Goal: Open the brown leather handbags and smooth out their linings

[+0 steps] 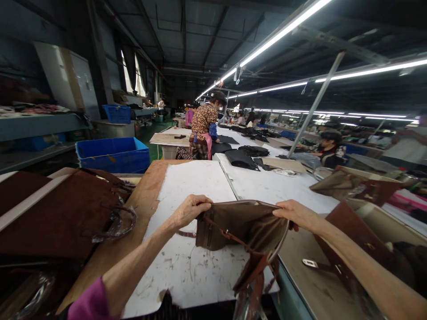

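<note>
Centrally, the left hand (191,210) grips the bag (248,222) at the left end of its rim, thumb and fingers clamped together on the edge. The right hand (293,213) is clamped likewise on the right end, thumb on the near face and fingertips curled behind. Between them the bag gapes toward the viewer, above a white sheet (196,182), showing a brown lining, a zip (210,235) at the left and a thin strap (235,238) slanting across the opening. Reddish-brown straps (255,275) hang from its lower right part.

The sheet, strewn with dark scraps, lies on a brown board (143,195). To the left are dark brown bags (76,213), with a plastic-wrapped handle (116,224) projecting from them; to the right, more open bags (358,186) lie near the right forearm, and a metal clasp (310,263) shows beside it.

Farther out, a blue bin (113,158) stands beyond the left-hand bags. Ahead, a co-worker in a patterned top (203,120) stands at a table near black pieces (240,158). Overhead run bright strip lamps (287,29).
</note>
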Action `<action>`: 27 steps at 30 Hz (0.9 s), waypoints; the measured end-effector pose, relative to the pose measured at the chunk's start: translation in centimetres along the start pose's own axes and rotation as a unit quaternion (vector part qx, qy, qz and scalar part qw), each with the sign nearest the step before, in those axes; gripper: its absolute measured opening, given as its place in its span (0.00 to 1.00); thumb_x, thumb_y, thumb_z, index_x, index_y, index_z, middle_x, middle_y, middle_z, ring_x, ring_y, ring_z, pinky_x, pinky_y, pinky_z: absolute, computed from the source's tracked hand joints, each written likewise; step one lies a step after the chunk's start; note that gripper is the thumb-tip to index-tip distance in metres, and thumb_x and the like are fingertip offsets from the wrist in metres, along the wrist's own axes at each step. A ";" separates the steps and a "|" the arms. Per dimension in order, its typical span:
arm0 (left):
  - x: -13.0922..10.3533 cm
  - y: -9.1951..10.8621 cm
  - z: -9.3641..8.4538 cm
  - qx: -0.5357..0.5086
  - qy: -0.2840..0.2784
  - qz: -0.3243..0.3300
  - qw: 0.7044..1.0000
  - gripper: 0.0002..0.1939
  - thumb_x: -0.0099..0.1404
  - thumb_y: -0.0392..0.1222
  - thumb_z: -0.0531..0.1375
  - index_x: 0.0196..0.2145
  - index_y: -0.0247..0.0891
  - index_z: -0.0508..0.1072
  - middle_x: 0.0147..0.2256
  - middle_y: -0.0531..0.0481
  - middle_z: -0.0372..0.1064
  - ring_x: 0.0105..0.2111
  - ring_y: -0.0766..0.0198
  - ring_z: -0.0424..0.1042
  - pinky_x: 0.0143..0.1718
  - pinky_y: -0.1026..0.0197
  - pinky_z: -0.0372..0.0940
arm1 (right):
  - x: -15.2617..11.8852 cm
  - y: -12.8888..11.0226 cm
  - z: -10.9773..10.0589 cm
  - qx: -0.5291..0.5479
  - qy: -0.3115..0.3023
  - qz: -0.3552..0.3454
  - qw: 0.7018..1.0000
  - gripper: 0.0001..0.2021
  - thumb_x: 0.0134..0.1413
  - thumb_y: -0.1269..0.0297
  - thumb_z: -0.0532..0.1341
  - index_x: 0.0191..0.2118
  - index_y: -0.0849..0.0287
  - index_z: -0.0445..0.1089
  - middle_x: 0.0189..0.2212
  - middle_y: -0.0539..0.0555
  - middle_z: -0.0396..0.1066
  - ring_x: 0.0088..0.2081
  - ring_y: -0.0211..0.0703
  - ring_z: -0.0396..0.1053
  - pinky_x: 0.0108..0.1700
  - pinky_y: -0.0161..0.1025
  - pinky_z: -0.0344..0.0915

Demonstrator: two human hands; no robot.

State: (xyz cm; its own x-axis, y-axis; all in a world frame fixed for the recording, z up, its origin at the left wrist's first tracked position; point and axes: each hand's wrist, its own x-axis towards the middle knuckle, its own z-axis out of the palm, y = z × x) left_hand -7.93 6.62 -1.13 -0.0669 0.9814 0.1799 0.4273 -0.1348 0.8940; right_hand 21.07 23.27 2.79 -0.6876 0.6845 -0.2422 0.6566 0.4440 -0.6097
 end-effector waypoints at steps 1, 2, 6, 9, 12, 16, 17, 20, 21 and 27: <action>0.2 0.2 0.0 0.002 -0.003 -0.006 1.000 0.14 0.57 0.43 0.52 0.34 0.32 0.72 0.23 0.53 0.63 0.23 0.70 0.58 0.23 0.69 0.54 | -0.1 0.0 0.0 0.010 -0.002 -0.003 1.000 0.19 0.47 0.50 0.51 0.30 0.64 0.65 0.21 0.52 0.66 0.18 0.34 0.62 0.17 0.28 0.56; 0.3 0.4 0.0 0.006 -0.004 -0.011 1.000 0.14 0.56 0.42 0.52 0.35 0.32 0.72 0.24 0.53 0.63 0.23 0.70 0.58 0.24 0.69 0.55 | -0.2 0.1 0.1 0.020 -0.005 -0.004 1.000 0.19 0.48 0.50 0.51 0.32 0.63 0.65 0.21 0.52 0.67 0.18 0.33 0.62 0.17 0.28 0.55; 0.6 0.8 0.3 0.023 0.000 -0.015 1.000 0.14 0.56 0.41 0.51 0.35 0.32 0.72 0.23 0.53 0.64 0.24 0.69 0.60 0.25 0.69 0.57 | -0.5 0.1 0.0 0.039 -0.025 -0.008 0.999 0.21 0.48 0.50 0.51 0.40 0.62 0.64 0.22 0.50 0.66 0.16 0.31 0.59 0.15 0.26 0.53; 0.6 0.8 0.5 0.042 0.014 -0.011 0.999 0.14 0.56 0.40 0.51 0.34 0.33 0.72 0.23 0.53 0.65 0.25 0.68 0.61 0.27 0.68 0.58 | -0.6 0.0 -0.1 0.032 -0.026 -0.028 0.999 0.20 0.47 0.50 0.51 0.37 0.63 0.66 0.19 0.50 0.65 0.15 0.30 0.57 0.15 0.27 0.52; 0.7 0.8 0.4 0.085 0.027 0.011 0.996 0.13 0.56 0.38 0.50 0.33 0.34 0.72 0.24 0.53 0.66 0.27 0.67 0.63 0.29 0.67 0.59 | -0.5 0.1 -0.3 0.032 -0.034 -0.034 0.998 0.20 0.47 0.50 0.51 0.36 0.64 0.66 0.19 0.50 0.65 0.15 0.30 0.57 0.15 0.27 0.53; 1.1 1.1 0.2 0.195 0.050 0.049 0.978 0.12 0.56 0.35 0.48 0.31 0.35 0.71 0.27 0.52 0.67 0.30 0.66 0.64 0.33 0.66 0.59 | -0.2 0.5 -0.1 0.024 -0.037 -0.042 0.998 0.20 0.48 0.51 0.50 0.35 0.64 0.66 0.20 0.50 0.65 0.15 0.29 0.57 0.15 0.26 0.53; 1.3 1.3 0.2 0.230 0.054 0.055 0.970 0.12 0.56 0.34 0.48 0.31 0.35 0.71 0.28 0.51 0.67 0.31 0.65 0.65 0.34 0.66 0.58 | -0.2 0.5 0.0 0.024 -0.036 -0.046 0.998 0.19 0.48 0.51 0.50 0.34 0.63 0.66 0.20 0.50 0.65 0.15 0.29 0.57 0.15 0.26 0.53; 1.6 1.9 0.7 0.338 0.048 0.053 0.938 0.13 0.55 0.30 0.47 0.31 0.36 0.70 0.31 0.48 0.67 0.33 0.63 0.66 0.35 0.64 0.59 | -0.2 0.6 0.3 0.028 -0.029 -0.047 0.998 0.19 0.49 0.52 0.50 0.34 0.63 0.66 0.19 0.50 0.65 0.14 0.29 0.57 0.14 0.26 0.52; 1.8 2.2 1.1 0.368 0.045 0.048 0.928 0.15 0.53 0.28 0.47 0.33 0.36 0.70 0.33 0.47 0.67 0.35 0.62 0.66 0.36 0.63 0.59 | -0.2 0.6 0.4 0.029 -0.029 -0.046 0.998 0.19 0.49 0.52 0.50 0.34 0.63 0.66 0.19 0.50 0.65 0.14 0.29 0.57 0.14 0.26 0.51; 3.1 3.9 4.2 0.464 0.004 0.022 0.886 0.20 0.48 0.24 0.47 0.38 0.36 0.66 0.36 0.44 0.67 0.37 0.57 0.66 0.36 0.59 0.61 | -0.7 0.6 0.4 0.029 -0.030 -0.054 0.998 0.18 0.49 0.53 0.50 0.34 0.63 0.67 0.19 0.50 0.65 0.15 0.30 0.58 0.16 0.26 0.52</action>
State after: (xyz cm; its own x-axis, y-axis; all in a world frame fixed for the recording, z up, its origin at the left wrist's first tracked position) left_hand -2.71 9.75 1.21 -0.0365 0.9764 0.2129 0.9863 0.0009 0.1649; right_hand 21.80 22.83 2.34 -0.7723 0.5974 -0.2160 0.5593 0.4782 -0.6772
